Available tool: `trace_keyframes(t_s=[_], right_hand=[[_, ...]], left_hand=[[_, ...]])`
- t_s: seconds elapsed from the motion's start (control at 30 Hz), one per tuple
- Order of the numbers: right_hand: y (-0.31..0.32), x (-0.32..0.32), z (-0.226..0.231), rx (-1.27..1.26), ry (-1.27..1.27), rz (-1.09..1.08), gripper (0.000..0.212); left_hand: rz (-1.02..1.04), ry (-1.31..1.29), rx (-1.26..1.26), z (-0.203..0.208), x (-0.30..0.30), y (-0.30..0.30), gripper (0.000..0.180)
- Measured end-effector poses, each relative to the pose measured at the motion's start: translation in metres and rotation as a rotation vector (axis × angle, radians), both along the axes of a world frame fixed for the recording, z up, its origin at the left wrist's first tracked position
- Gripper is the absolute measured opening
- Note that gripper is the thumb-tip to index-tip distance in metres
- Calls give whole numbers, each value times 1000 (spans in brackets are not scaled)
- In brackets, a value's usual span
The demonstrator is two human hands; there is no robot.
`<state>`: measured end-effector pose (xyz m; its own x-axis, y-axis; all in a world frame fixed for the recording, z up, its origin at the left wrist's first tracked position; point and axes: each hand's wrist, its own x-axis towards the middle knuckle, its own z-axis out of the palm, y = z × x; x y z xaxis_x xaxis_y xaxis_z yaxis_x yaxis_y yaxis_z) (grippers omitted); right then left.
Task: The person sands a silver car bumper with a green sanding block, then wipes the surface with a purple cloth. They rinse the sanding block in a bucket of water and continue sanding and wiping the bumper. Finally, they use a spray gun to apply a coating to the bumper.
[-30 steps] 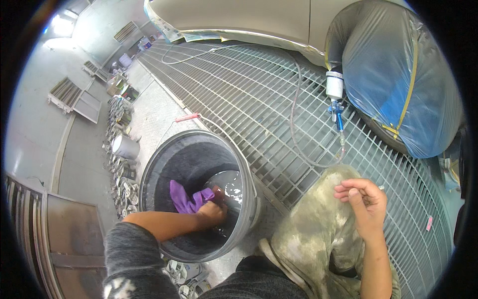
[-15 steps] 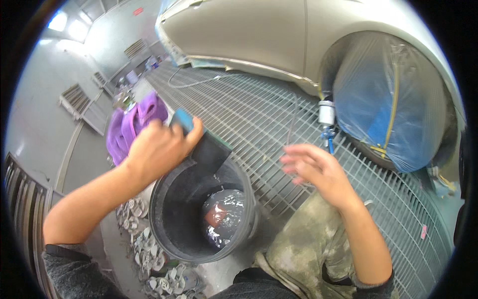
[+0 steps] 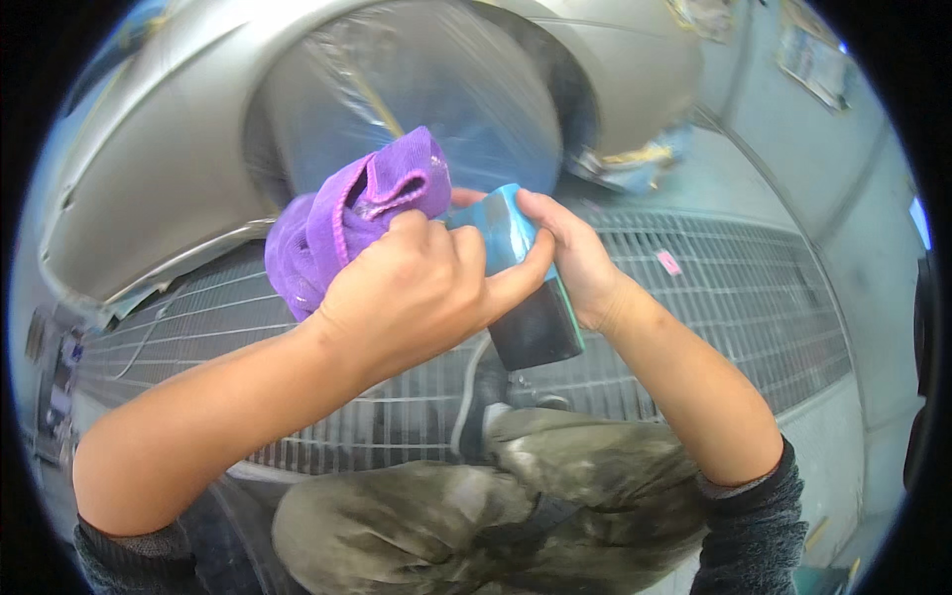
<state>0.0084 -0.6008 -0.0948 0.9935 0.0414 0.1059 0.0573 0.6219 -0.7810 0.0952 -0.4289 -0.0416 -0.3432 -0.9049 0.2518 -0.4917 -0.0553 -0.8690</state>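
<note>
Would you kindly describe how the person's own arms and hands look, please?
The left hand and right hand are bare, with no gloves or watch showing. The left sleeve and right sleeve are dark grey, slightly flecked and worn pushed up.

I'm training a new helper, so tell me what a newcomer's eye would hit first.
Probably the bright purple cloth, bunched in the left hand, left of centre. Next, the blue and black block in the right hand, beside it. Behind both, hazy plastic sheet fills the wheel arch of a silver car.
</note>
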Motion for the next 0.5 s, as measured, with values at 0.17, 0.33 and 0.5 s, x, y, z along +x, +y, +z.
trace_keyframes(t_s=[0.17, 0.33, 0.5], right_hand=[[-53, -56, -28, -7, 30, -104, 66], [-133, -54, -36, 14, -70, -142, 88], [-180, -4, -14, -96, 60, -160, 101]], left_hand=[[-291, 327, 19, -1, -3, -25, 49], [30, 1183, 114, -13, 74, -76, 56], [203, 1506, 262, -45, 151, -113, 41]])
